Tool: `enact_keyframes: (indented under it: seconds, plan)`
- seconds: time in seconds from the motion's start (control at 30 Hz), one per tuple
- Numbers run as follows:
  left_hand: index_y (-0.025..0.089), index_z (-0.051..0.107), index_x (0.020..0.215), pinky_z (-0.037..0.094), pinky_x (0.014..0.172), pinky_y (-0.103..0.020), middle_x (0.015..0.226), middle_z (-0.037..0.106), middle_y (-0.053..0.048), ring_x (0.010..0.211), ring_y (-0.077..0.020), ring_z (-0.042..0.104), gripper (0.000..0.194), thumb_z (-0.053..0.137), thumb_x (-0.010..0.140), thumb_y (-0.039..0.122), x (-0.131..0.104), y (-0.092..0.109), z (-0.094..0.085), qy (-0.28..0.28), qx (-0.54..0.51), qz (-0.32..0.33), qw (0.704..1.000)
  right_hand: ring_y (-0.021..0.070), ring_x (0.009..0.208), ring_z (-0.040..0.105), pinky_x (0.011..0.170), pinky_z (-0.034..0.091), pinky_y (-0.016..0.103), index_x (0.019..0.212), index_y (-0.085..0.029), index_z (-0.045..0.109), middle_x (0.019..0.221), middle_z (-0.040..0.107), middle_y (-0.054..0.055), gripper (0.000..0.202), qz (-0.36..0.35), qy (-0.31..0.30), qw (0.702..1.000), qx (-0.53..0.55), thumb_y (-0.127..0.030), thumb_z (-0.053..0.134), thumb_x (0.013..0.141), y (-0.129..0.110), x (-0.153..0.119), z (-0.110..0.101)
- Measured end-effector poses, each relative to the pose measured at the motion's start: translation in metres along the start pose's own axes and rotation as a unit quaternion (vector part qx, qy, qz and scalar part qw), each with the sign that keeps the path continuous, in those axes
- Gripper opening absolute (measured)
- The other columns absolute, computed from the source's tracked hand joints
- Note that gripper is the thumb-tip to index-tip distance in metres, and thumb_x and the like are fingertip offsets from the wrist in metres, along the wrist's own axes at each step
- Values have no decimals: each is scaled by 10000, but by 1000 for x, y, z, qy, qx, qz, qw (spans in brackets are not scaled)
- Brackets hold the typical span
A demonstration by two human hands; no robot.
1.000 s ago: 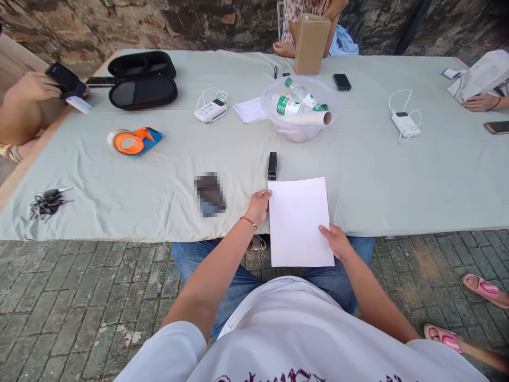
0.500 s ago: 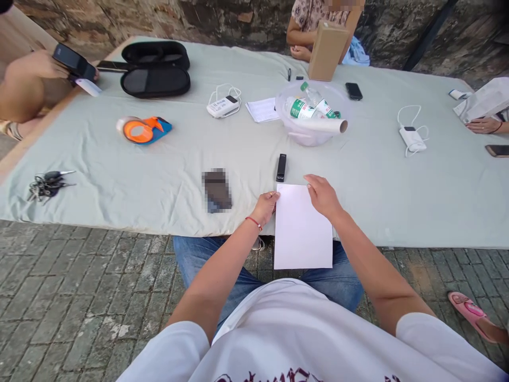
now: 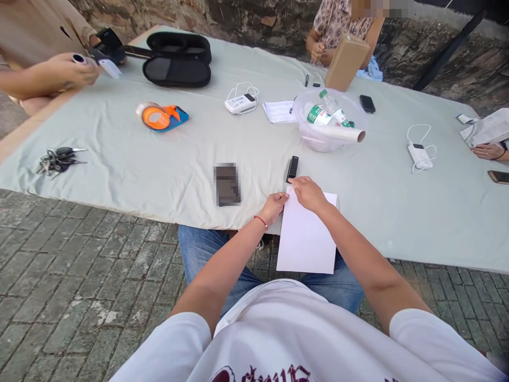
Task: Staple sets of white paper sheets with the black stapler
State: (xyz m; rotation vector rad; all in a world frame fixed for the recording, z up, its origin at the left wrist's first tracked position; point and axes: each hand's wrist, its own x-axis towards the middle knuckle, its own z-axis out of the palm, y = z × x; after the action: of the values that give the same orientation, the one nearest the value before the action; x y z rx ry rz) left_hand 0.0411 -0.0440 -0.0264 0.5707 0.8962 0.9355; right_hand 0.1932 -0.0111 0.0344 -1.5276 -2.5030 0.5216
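A stack of white paper lies over the table's near edge and reaches above my lap, with a small mark in its top left corner. My left hand, with a red cord bracelet at the wrist, pinches the paper by that corner. My right hand hovers over the paper's top edge, fingers stretched toward a small black stapler. Its fingertips are at the stapler's near end; whether they touch it I cannot tell. The stapler lies just beyond the paper.
Around me on the cloth are a blurred dark object, keys, an orange tape dispenser, an open black case, a bowl with bottles and white power banks. A person behind a cardboard box sits opposite.
My right hand has moved left across the paper's top to the stapler's near end. My left hand still holds the corner. The view has shifted slightly.
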Motion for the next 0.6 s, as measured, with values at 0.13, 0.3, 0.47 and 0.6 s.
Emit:
enact_keyframes:
  seconds: [0.13,0.3,0.47,0.6]
  plan:
    - [125,650,799,461,645,-276,671,677,-40,609,-135,589,248,738,788,357,0,-1,0,-4,6,11,1000,312,1236,509,997,437,495,1286,-194,618,1299,640,115,396,4,-15,999,37,-190,395,959,2,1,4]
    - [138,635,784,433,636,-271,667,649,-19,600,-125,558,275,745,777,390,-2,-1,-1,-16,31,19,999,226,1073,616,950,462,388,1129,-221,692,1156,705,58,306,80,12,974,212,-351,493,937,15,4,4]
    - [141,637,773,409,605,-262,636,622,0,567,-111,516,241,709,814,367,-5,3,1,-22,77,19,997,158,742,594,697,458,290,861,-211,712,807,678,5,236,130,-38,940,313,-425,639,796,26,10,5]
    - [143,630,753,377,570,-256,611,594,7,544,-107,481,215,665,848,333,-7,6,4,2,115,18,993,130,662,537,600,409,257,813,-194,677,745,627,-6,215,155,-25,922,354,-395,668,739,28,13,11]
